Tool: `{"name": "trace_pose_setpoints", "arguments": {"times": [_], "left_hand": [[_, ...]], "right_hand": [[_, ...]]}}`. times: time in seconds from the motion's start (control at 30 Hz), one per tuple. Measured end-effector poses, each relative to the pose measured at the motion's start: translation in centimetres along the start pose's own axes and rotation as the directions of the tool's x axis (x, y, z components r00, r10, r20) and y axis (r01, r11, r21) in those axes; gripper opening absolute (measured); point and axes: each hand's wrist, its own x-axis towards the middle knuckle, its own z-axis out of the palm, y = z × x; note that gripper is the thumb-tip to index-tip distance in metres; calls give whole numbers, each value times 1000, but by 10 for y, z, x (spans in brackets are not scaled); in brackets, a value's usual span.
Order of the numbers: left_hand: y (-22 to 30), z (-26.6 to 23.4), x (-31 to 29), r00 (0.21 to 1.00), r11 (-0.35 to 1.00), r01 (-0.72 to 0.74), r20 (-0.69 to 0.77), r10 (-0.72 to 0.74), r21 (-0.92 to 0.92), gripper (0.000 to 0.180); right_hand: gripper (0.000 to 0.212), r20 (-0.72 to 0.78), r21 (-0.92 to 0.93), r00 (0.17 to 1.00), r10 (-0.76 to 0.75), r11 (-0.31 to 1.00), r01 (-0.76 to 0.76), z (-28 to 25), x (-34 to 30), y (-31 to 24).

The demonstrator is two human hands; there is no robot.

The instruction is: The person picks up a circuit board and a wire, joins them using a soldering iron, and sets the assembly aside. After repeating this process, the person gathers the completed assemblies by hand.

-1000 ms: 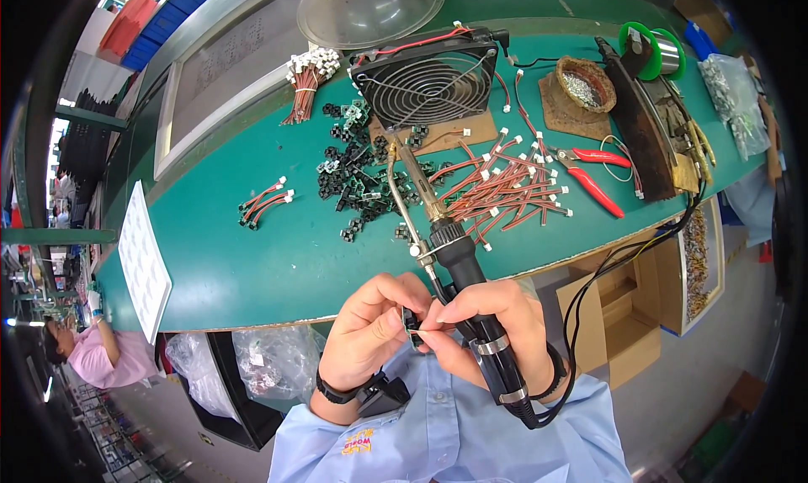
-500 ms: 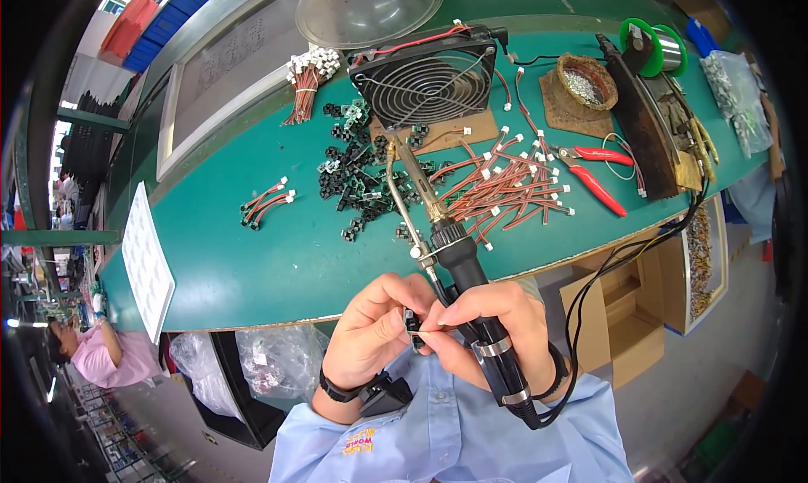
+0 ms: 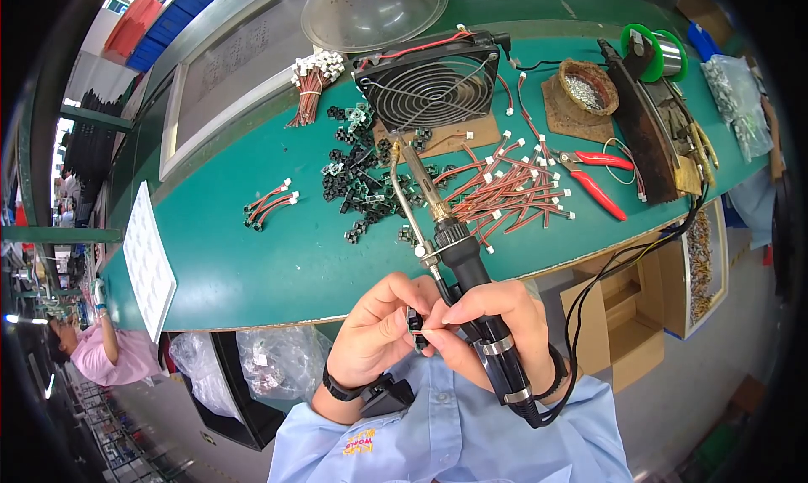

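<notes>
Close to my chest, my left hand (image 3: 370, 333) pinches a small black component (image 3: 415, 320) between thumb and fingers. My right hand (image 3: 512, 315) is closed around the black handle of a soldering iron (image 3: 468, 262), its metal tip pointing up and away over the table. A thin metal tube (image 3: 401, 199) runs clamped alongside the iron. The right thumb and a fingertip also meet at the black component's right side; what they pinch there is too small to make out. Beyond the iron lie a heap of black components (image 3: 358, 176) and loose red-brown wires with white connectors (image 3: 513, 188).
A black fan (image 3: 433, 83) stands behind the heaps. Red-handled cutters (image 3: 599, 195), a bowl of metal bits (image 3: 587, 87) and a solder spool (image 3: 669, 54) are at right. A few wired pieces (image 3: 271, 204) and a white tray (image 3: 149, 260) are at left. Cables hang beside my right arm.
Both hands hold nearly the same pose at the black component. The whole scene has shifted very slightly in view.
</notes>
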Motion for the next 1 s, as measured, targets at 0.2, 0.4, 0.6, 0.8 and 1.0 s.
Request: {"name": "trace_pose_setpoints", "arguments": {"times": [0.2, 0.4, 0.6, 0.8, 1.0], "left_hand": [[1, 0, 0, 1000, 1000, 2, 12, -2, 5, 18], [1, 1, 0, 1000, 1000, -2, -2, 2, 19, 19], [2, 3, 1, 1000, 1000, 0, 7, 0, -3, 19], [0, 0, 1, 1000, 1000, -5, -4, 5, -11, 20], [-1, 2, 1, 999, 1000, -5, -48, 4, -8, 20]], "right_hand": [[32, 21, 40, 999, 28, 999, -29, 0, -1, 1], [32, 33, 58, 999, 40, 997, -42, 0, 0, 1], [32, 35, 60, 998, 45, 997, -47, -1, 1, 0], [33, 31, 4, 999, 14, 1000, -15, -2, 3, 0], [34, 43, -2, 999, 1, 1000, -1, -3, 7, -2]]}}
